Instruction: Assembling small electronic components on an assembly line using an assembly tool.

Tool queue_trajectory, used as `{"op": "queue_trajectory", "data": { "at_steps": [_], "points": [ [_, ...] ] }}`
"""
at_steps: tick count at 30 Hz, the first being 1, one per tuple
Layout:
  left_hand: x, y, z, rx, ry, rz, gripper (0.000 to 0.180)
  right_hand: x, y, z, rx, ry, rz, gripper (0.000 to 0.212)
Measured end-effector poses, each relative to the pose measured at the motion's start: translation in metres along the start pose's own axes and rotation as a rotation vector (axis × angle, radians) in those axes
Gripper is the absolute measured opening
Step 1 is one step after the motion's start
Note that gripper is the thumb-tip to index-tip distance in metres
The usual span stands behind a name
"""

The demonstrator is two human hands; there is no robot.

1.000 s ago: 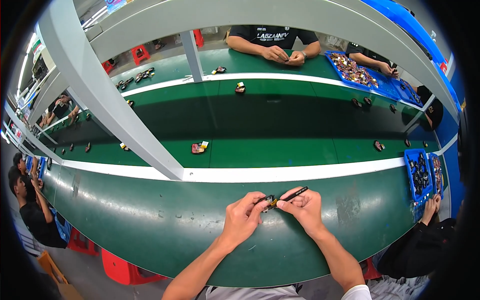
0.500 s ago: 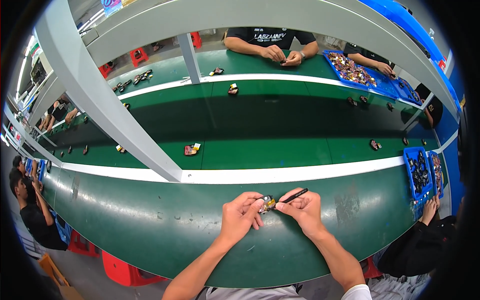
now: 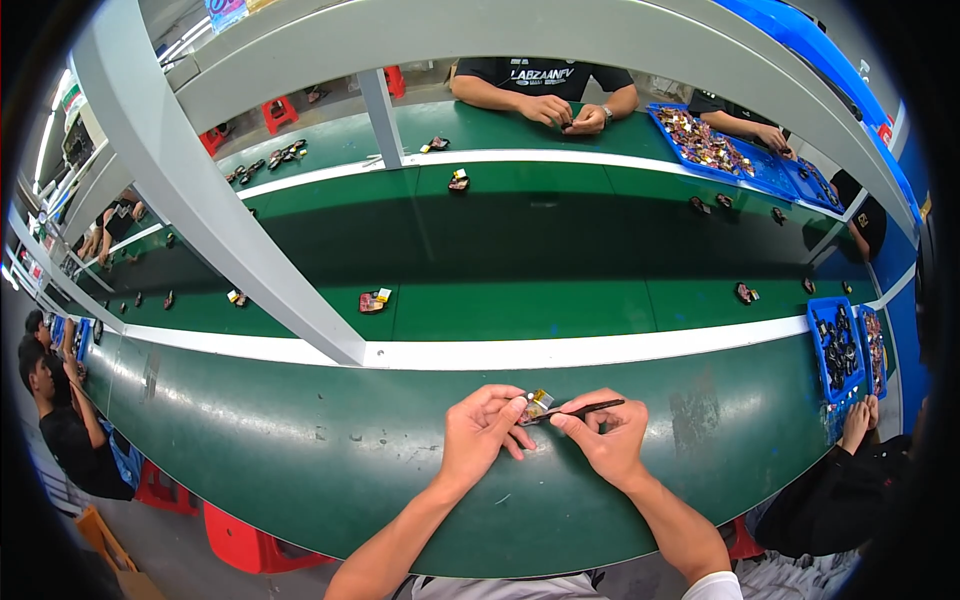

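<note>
Over the near green worktop, my left hand (image 3: 478, 435) is closed on a small electronic assembly (image 3: 539, 402) with a yellow-and-silver part showing on top. Fingers hide much of it, so its exact kind is unclear. My right hand (image 3: 606, 438) grips slim black tweezers (image 3: 593, 408) between thumb and fingers. Their handle points right, and the tip rests at the assembly's near edge, close to my left fingertips. Whether the tip pinches anything is too small to tell.
Beyond a white rail (image 3: 560, 353) runs a green conveyor belt (image 3: 520, 305) carrying scattered small assemblies (image 3: 373, 301). A grey slanted post (image 3: 230, 220) stands at left. Blue trays (image 3: 838, 350) of parts sit at right beside a co-worker's hands (image 3: 862, 418). Another person works opposite.
The tweezers have swung flatter, their tip now reaching across the assembly's near side. The assembly has tilted, showing more of its yellow part. Pieces on the belt have shifted slightly left.
</note>
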State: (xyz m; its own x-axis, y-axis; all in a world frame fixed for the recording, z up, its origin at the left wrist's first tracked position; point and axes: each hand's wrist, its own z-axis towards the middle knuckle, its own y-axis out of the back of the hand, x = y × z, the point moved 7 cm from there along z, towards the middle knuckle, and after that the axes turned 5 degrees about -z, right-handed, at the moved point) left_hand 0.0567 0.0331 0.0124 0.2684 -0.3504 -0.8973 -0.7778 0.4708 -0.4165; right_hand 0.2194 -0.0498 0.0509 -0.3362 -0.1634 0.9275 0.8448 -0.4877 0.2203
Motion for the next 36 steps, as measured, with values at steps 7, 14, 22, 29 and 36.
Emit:
{"op": "queue_trajectory", "data": {
  "at_steps": [7, 14, 22, 29, 36],
  "points": [
    [-0.004, 0.001, -0.001, -0.030, -0.044, 0.050, 0.023, 0.003, -0.001, 0.001, -0.010, 0.015, -0.040, 0.012],
    [-0.005, 0.002, 0.000, -0.025, -0.028, 0.012, 0.022, 0.007, -0.002, 0.000, 0.004, 0.049, -0.098, 0.011],
    [-0.005, 0.005, 0.000, -0.022, -0.013, 0.030, 0.020, 0.013, -0.004, 0.001, 0.020, 0.122, -0.138, 0.011],
    [-0.007, 0.005, -0.001, -0.043, 0.012, 0.063, 0.018, 0.008, -0.005, 0.005, 0.027, 0.067, -0.055, 0.011],
    [-0.008, 0.006, -0.001, -0.052, 0.006, 0.078, 0.017, 0.010, -0.007, 0.004, 0.088, 0.120, -0.111, 0.014]
  ]
}}
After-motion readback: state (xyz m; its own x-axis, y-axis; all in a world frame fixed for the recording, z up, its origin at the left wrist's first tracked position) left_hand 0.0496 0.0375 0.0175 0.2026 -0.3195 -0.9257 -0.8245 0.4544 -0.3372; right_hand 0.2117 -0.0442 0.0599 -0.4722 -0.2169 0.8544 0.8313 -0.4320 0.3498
